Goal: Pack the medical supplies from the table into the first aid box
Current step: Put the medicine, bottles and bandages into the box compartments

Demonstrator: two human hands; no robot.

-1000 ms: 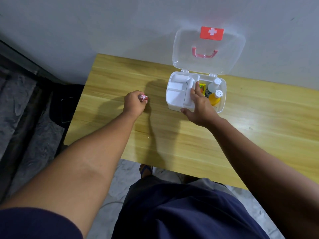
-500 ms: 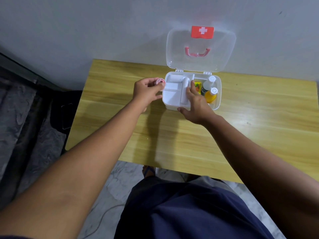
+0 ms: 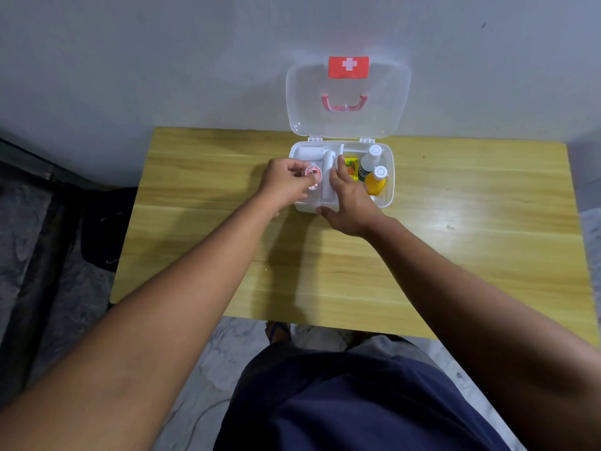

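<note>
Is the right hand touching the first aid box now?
Touching. The head view shows the right hand resting on the first aid box, fingers over its white tray.

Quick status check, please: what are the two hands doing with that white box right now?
Left hand holds small pink roll over the first aid box tray. Right hand steadies the box's front. Lid open, nothing in the way.
</note>
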